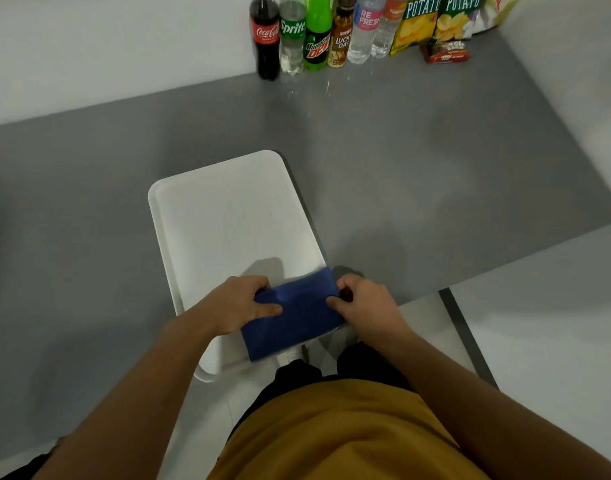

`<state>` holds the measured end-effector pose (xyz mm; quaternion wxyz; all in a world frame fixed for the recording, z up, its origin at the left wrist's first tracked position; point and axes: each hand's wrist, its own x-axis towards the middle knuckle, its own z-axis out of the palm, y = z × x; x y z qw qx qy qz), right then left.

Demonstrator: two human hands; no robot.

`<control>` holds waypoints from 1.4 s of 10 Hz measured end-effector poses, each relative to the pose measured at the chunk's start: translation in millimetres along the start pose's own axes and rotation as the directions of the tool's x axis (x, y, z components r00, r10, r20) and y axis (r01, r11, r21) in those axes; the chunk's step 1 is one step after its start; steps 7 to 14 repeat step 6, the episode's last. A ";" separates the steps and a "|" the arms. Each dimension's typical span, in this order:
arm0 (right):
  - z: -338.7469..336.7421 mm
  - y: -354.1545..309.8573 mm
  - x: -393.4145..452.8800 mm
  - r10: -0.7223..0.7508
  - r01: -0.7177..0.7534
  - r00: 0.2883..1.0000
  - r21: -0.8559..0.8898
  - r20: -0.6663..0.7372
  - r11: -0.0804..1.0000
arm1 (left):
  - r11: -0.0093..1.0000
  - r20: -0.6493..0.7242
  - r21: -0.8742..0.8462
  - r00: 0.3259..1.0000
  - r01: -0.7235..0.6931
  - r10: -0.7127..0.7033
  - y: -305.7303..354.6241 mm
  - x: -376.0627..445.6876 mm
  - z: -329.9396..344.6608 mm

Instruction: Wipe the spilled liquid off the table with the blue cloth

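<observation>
A folded blue cloth lies on the near right corner of a white tray, partly hanging over the tray's edge. My left hand grips the cloth's left edge, thumb on top. My right hand pinches its right edge. A thin streak and a few small drops of spilled liquid glisten on the grey table far ahead, just in front of the bottles. Both hands are far from that spill.
A row of drink bottles stands at the table's far edge against the wall, with potato chip bags and a small snack packet to their right. The table's near right edge runs diagonally; pale floor lies beyond it.
</observation>
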<state>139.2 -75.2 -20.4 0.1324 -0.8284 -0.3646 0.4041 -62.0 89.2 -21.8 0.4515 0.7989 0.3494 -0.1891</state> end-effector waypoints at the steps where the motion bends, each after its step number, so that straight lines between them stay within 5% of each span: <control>1: 3.3 0.8 1.0 -0.034 0.030 0.999 -0.101 -0.040 0.994 | 0.997 -0.053 0.074 0.998 -0.019 0.023 0.4 0.5 3.4; 6: -11.6 8.9 -4.5 -0.017 0.023 0.971 0.024 -0.239 0.999 | 0.983 -0.436 0.185 0.898 0.018 0.065 17.8 12.6 12.9; 14: -11.6 8.9 -4.5 -0.017 0.023 0.971 0.024 -0.239 0.999 | 0.983 -0.436 0.185 0.898 0.018 0.065 17.8 12.6 12.9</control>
